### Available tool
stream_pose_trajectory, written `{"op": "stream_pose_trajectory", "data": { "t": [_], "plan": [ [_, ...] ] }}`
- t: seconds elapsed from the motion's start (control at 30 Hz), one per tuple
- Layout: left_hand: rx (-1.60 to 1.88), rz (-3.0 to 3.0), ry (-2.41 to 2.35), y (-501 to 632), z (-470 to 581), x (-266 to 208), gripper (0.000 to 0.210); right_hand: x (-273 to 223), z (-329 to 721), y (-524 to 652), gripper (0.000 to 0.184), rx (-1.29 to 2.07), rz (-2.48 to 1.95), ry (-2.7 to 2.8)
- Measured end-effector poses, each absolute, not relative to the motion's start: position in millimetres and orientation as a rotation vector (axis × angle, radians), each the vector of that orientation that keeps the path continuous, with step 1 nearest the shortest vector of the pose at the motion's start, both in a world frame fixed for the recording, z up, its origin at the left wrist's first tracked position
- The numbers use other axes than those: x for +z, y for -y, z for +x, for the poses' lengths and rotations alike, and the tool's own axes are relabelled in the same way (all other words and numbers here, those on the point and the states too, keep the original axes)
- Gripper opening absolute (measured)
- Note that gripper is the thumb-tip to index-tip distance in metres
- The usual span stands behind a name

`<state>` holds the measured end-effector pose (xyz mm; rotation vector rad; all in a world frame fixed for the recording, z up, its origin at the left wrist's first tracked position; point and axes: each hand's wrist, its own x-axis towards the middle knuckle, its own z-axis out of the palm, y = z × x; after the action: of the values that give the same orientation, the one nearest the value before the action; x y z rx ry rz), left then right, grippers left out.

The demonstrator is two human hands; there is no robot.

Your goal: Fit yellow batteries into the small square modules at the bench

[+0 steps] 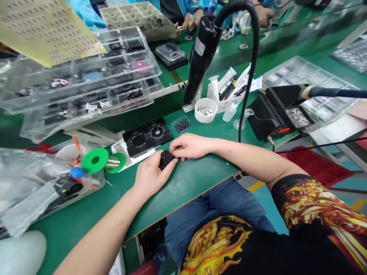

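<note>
Between finger and thumb, my left hand (150, 172) grips a small black rounded part (166, 159) just above the green bench mat (183, 187). My right hand (187, 147) meets its right edge, fingers pinched together; whatever they hold is hidden or too small to name. Behind the hands lies a black fixture plate (147, 136) with round recesses. To its right, a small clear tray (181, 125) contains many tiny dark pieces.
A green solder spool (95, 160) stands left. Behind are a white round tub (205, 110), a pen box (229, 91) and a squeeze bottle (230, 112). A black screwdriver (200, 53) hangs over the bench on its cable. Stacked parts trays (114, 76) fill the back left; co-workers' hands (190, 22) show beyond.
</note>
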<state>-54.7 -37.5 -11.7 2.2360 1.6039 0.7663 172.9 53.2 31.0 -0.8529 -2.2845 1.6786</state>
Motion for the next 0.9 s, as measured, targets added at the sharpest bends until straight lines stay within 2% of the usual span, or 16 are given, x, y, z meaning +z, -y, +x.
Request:
{"op": "stream_pose_trajectory", "data": {
  "t": [0.33, 0.9],
  "plan": [
    [0.85, 2.142, -1.671, 34.7, -51.7, -10.1, 0.029, 23.7, 164.3, -51.3, 0.012, 1.772, -1.008, 1.983],
    [0.757, 2.195, -1.681, 37.7, -52.2, -10.9, 0.035, 19.7, 168.0, -54.9, 0.012, 1.721, -0.884, 2.108]
  ]
}}
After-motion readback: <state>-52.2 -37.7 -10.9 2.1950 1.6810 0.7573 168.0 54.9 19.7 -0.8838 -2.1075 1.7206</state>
